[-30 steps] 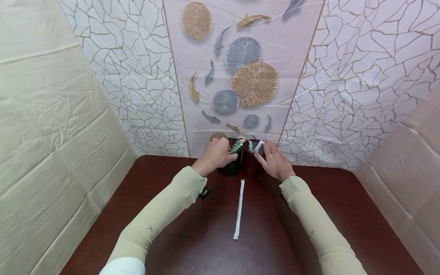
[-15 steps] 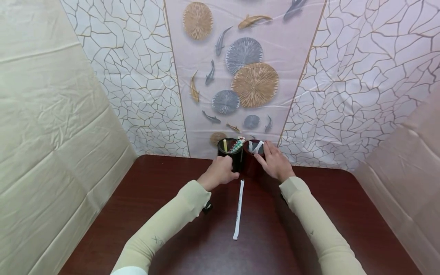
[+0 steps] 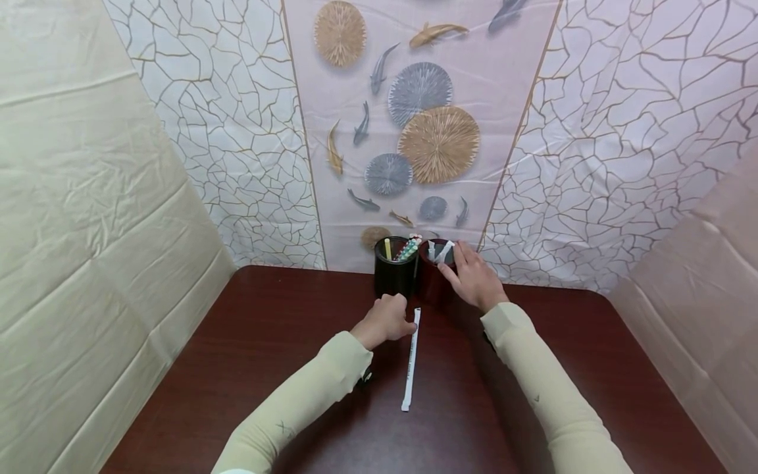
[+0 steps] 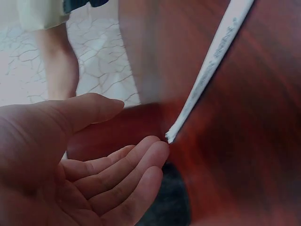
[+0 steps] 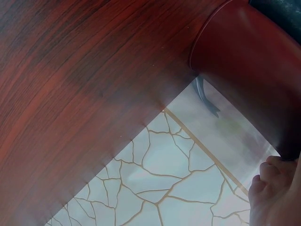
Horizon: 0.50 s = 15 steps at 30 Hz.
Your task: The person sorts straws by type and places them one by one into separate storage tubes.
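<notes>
A white paper-wrapped straw [image 3: 410,368] lies lengthwise on the dark red-brown table. My left hand [image 3: 385,320] is just left of its far end. The left wrist view shows that hand with thumb and fingers parted and nothing between them, the fingertips [image 4: 157,150] right by the straw's crimped tip. Farther back, my right hand [image 3: 476,282] holds a dark red cup [image 3: 435,286] at its rim, thumb on the near side and fingers along the right. Inside that cup stand white wrapped pieces [image 3: 444,253]. The right wrist view shows the cup's side and the curled knuckles.
A black cup [image 3: 392,280] stands against the red one on its left, holding a yellow straw [image 3: 387,249] and several colourful striped straws [image 3: 408,249]. Patterned cloth [image 3: 438,145] hangs behind the table's back edge, with pale cloth walls on both sides.
My left hand has come back from the black cup's mouth, down its front, to the far end of the wrapped straw. The right hand stays at the red cup.
</notes>
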Each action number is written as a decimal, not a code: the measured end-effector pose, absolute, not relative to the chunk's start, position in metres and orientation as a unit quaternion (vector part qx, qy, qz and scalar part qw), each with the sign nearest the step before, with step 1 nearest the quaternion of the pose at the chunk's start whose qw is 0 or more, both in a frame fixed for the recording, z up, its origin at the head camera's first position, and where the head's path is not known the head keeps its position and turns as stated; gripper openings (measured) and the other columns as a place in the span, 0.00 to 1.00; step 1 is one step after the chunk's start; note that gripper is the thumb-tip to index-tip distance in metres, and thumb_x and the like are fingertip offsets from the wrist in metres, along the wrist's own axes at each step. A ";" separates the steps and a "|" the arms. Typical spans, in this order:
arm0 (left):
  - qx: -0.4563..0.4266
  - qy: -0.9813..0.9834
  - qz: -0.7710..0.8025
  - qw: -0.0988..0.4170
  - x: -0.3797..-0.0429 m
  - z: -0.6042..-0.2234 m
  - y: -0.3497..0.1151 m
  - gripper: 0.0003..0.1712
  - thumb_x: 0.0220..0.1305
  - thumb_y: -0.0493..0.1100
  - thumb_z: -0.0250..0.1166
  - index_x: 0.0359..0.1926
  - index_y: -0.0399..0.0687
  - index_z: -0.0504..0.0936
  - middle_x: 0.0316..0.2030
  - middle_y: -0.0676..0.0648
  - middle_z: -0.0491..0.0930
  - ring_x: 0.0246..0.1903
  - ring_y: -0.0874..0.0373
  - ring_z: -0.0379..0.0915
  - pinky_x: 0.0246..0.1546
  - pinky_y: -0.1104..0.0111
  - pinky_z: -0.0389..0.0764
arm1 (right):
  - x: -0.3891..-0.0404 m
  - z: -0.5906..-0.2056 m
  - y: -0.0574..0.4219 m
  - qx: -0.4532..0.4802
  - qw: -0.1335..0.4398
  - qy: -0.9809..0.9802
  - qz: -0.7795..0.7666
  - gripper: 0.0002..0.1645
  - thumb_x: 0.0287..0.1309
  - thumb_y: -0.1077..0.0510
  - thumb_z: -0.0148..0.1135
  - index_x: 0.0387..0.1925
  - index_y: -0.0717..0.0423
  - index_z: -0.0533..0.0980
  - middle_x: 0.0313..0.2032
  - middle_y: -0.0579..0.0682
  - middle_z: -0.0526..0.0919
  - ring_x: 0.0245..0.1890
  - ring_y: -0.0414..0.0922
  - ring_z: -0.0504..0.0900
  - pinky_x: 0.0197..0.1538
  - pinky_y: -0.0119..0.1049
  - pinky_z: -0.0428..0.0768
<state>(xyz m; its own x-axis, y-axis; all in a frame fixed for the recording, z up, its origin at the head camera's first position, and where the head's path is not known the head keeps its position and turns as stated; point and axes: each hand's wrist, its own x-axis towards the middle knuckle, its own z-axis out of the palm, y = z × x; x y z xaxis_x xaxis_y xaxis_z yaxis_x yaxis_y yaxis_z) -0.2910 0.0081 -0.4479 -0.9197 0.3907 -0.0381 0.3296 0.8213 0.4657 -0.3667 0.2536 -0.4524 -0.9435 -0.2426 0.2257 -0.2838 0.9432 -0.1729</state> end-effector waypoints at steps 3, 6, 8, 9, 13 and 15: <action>0.185 0.952 0.230 0.076 -0.290 -0.458 0.011 0.22 0.67 0.49 0.74 0.22 0.47 0.75 0.16 0.50 0.70 0.20 0.57 0.69 0.23 0.68 0.72 | -0.366 -0.453 0.254 0.136 0.107 -0.980 0.102 0.52 0.82 0.31 0.36 0.83 0.68 0.48 0.83 0.67 0.50 0.82 0.66 0.54 0.80 0.62 0.62; 0.177 0.952 0.232 0.088 -0.289 -0.466 0.013 0.19 0.67 0.49 0.75 0.26 0.46 0.77 0.18 0.49 0.73 0.21 0.56 0.71 0.23 0.68 0.73 | -0.367 -0.453 0.253 0.139 0.115 -0.979 0.100 0.51 0.82 0.32 0.37 0.82 0.69 0.49 0.83 0.68 0.51 0.82 0.66 0.56 0.80 0.62 0.63; 0.172 0.952 0.235 0.095 -0.290 -0.471 0.014 0.18 0.66 0.49 0.75 0.28 0.45 0.78 0.21 0.48 0.76 0.22 0.55 0.72 0.24 0.67 0.75 | -0.368 -0.454 0.253 0.139 0.117 -0.978 0.099 0.51 0.82 0.32 0.37 0.82 0.69 0.50 0.83 0.68 0.51 0.82 0.66 0.56 0.80 0.62 0.63; 0.170 0.952 0.237 0.097 -0.290 -0.474 0.014 0.17 0.66 0.48 0.76 0.29 0.45 0.79 0.22 0.47 0.77 0.23 0.55 0.73 0.25 0.66 0.76 | -0.368 -0.454 0.253 0.139 0.117 -0.978 0.100 0.51 0.82 0.32 0.37 0.82 0.69 0.50 0.83 0.68 0.51 0.82 0.66 0.56 0.80 0.62 0.63; 0.169 0.955 0.224 0.097 -0.304 -0.498 0.018 0.18 0.63 0.52 0.77 0.29 0.47 0.79 0.23 0.48 0.78 0.24 0.53 0.74 0.27 0.62 0.79 | -0.368 -0.453 0.254 0.138 0.115 -0.978 0.103 0.51 0.82 0.32 0.37 0.82 0.69 0.50 0.83 0.67 0.51 0.82 0.66 0.55 0.80 0.62 0.63; 0.169 0.957 0.217 0.093 -0.316 -0.517 0.021 0.19 0.61 0.54 0.77 0.28 0.49 0.79 0.24 0.50 0.77 0.25 0.54 0.74 0.26 0.62 0.78 | -0.367 -0.453 0.254 0.139 0.115 -0.978 0.105 0.51 0.82 0.32 0.37 0.82 0.69 0.49 0.83 0.68 0.51 0.82 0.66 0.55 0.80 0.62 0.63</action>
<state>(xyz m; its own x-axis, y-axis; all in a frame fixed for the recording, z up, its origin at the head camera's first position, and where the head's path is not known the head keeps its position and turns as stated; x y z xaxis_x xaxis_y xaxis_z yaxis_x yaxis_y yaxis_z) -0.3163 0.0209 -0.5169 -0.9253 0.3643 -0.1052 0.2831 0.8483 0.4475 -0.3669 0.2540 -0.4525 -0.9350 -0.2477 0.2538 -0.2958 0.9395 -0.1729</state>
